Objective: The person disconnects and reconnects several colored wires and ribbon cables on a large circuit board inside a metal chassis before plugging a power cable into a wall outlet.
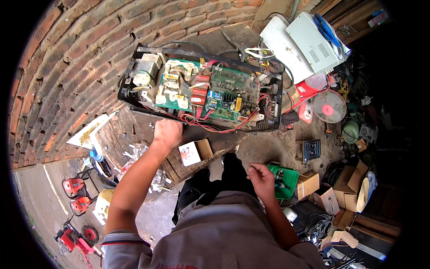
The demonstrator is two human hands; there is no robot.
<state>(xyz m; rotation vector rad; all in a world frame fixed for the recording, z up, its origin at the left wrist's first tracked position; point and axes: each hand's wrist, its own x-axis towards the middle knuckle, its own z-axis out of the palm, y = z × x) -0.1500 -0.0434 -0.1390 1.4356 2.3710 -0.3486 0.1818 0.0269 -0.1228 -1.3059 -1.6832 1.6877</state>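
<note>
An opened machine in a black metal case (130,101) lies across the wooden table (117,138), showing a green circuit board (233,85), red capacitors (199,91) and loose red wires. My left hand (168,133) is closed beside the case's near edge; whatever its fingers may hold is hidden. Just right of that hand stands a small white cardboard box (190,153) with its brown flap raised. My right hand (262,178) hangs off the table with curled fingers, beside a green plastic bin (290,178); I cannot make out anything in it.
A brick wall (89,67) rises behind the table. A grey metal unit (313,42) stands at the far right. The floor on the right holds a fan (329,106) and cardboard boxes (308,184). Crumpled clear plastic (157,180) lies at the table's left. Red machines (74,186) stand beyond.
</note>
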